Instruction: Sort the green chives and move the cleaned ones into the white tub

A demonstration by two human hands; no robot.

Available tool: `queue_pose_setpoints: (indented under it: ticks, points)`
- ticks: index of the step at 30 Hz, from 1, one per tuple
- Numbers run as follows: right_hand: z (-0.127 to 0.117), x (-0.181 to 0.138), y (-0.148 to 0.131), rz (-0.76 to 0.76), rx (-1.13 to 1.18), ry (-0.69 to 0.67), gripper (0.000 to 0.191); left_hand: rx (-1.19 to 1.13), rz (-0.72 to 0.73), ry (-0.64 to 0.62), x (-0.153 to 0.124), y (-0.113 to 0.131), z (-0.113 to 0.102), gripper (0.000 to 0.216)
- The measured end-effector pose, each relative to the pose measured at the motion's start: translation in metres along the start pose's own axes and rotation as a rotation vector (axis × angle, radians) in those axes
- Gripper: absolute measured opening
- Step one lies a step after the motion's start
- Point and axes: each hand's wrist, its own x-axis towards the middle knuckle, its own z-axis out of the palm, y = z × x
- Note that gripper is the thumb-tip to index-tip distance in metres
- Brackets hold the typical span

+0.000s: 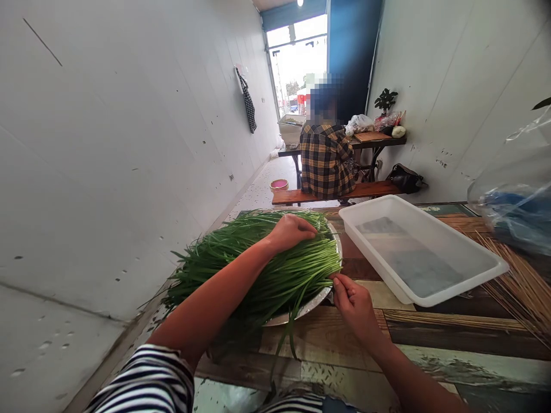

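Note:
A thick heap of long green chives (258, 252) lies across a round metal tray (316, 301) on the table. Their pale stem ends point right and the dark leaves hang over the left side. My left hand (293, 232) reaches over the heap, its fingers pinched on stems near the far right rim. At the near right rim, the thumb and fingertips of my right hand (353, 301) close on the stem ends. Whether either hand also holds something thin cannot be made out. A few leaves droop over the tray's near edge.
Right of the tray stands a white plastic bin (413, 258). Thin wooden sticks (516, 281) lie beyond it, beside a clear plastic bag (516, 195). Ahead, a person in a plaid shirt (325, 160) sits on a bench (288, 198). A white wall (129, 143) runs along the left.

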Motion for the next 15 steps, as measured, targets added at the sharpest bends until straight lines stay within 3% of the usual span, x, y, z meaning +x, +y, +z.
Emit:
queue_pose_setpoints:
  ticks: [8,11,13,15]
  points:
    - [0.004,-0.001,0.003,0.013,-0.005,0.018,0.037,0.013,0.004,-0.023,-0.007,0.005,0.003,0.017]
    - [0.004,0.000,0.004,0.004,-0.015,0.019,0.035,0.105,0.022,0.049,-0.007,0.010,-0.005,0.018]
    - [0.003,0.000,0.004,-0.006,-0.019,0.019,0.035,0.192,0.105,0.095,-0.003,0.013,-0.011,0.019]
    - [0.003,-0.001,0.004,-0.009,-0.019,0.020,0.035,0.264,0.251,0.031,0.003,0.015,-0.016,0.021]
